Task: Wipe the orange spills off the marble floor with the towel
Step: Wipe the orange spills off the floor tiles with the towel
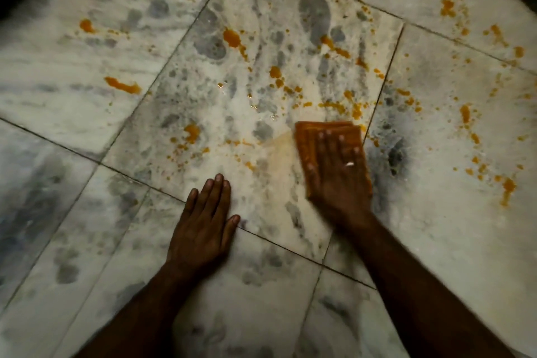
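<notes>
- marble floor: white-grey tiles with dark joints, running under both hands and out past the fingertips on every side.
- orange spills: blobs and specks. Densest just beyond the right fingertips, more out to the right of them, and a few big blobs well beyond the left fingertips.
- right hand: palm down on the towel and motion-blurred. Its fingers are straight and slightly apart, pressing flat with no curl round the cloth.
- left hand: flat on bare tile and apart from the towel. Its fingers are straight and held together, thumb out to the side, holding nothing.
- towel: folded and orange-stained, lying on the floor under the right fingers. Its far edge shows just past the fingertips.
- pale orange smear: on the tile just beside the towel, on the thumb side of the right fingers.
- bright glint: on one right finger; cannot tell what it is.
</notes>
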